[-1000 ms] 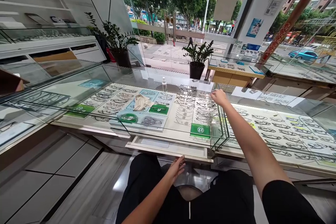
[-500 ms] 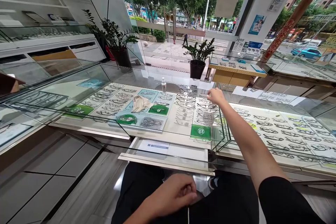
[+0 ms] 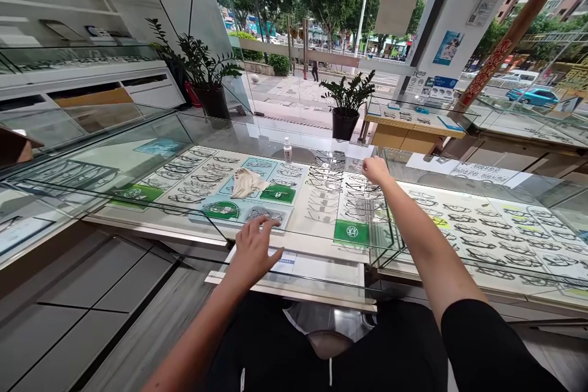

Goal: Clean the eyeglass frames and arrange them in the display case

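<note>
My left hand [image 3: 253,249] is above the front of the glass counter, fingers spread, with nothing in it, near a pair of glasses [image 3: 263,215] on a grey cloth. My right hand [image 3: 375,170] is closed at the far side of the counter, by the glass divider; what it holds, if anything, is too small to make out. A crumpled beige cloth [image 3: 247,183] and a small white bottle [image 3: 287,150] stand out on the glass top. Rows of eyeglasses [image 3: 325,177] and a green card [image 3: 351,232] show around them.
A drawer [image 3: 316,274] juts out below the counter in front of my lap. The glass divider [image 3: 390,220] runs beside my right forearm. Two potted plants [image 3: 345,122] stand beyond the counter, near the window.
My left hand has risen from my lap and moved forward and left over the counter, its fingers opening. My right hand has hardly moved.
</note>
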Demonstrator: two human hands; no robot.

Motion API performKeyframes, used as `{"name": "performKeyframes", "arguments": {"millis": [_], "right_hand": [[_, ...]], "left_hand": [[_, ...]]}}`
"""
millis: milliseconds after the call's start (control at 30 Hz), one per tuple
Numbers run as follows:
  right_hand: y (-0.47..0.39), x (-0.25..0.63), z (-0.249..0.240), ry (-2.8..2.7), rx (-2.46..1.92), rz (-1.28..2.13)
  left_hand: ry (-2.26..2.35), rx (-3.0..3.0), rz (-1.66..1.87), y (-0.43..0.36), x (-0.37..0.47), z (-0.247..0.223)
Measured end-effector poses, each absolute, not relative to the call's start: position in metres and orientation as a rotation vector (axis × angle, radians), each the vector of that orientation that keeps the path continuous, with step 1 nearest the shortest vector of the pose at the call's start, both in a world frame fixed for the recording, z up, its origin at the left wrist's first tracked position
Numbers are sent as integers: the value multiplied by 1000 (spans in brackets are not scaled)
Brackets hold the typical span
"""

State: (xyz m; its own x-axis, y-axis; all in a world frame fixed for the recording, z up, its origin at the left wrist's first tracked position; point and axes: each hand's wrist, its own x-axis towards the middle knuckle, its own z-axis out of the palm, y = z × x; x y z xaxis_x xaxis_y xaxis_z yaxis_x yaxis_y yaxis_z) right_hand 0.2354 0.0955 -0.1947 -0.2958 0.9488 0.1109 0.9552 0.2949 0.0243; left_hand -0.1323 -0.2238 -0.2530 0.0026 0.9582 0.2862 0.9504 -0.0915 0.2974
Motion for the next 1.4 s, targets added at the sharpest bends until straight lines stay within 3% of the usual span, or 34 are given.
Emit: {"name": "performKeyframes", "arguments": {"millis": [400, 600, 700, 833, 967, 1100, 1200, 1400], "right_hand": [[28, 226, -135, -2362, -1593, 27], [-103, 212, -92, -2527, -1025, 763], [-163, 198, -100, -2663, -1053, 1065], [-200, 184, -152, -2746, -1158, 1235], [-198, 176, -222, -2744, -1248, 1180], [-171, 158, -275, -2802, -1256, 758], [-136, 135, -297, -2818, -1334, 375], [-55, 104, -304, -2716, -1446, 118]], "left_hand": [[2136, 2272, 596, -261, -133, -258], [2163, 2276, 517, -279, -133, -261], [2169, 2263, 452, -283, -133, -259], [2167, 2231, 371, -284, -132, -256], [2165, 2196, 341, -283, -131, -251], [2159, 2167, 350, -282, -130, -248], [2172, 2158, 368, -281, -130, -249], [2168, 2166, 391, -280, -133, -253]]}}
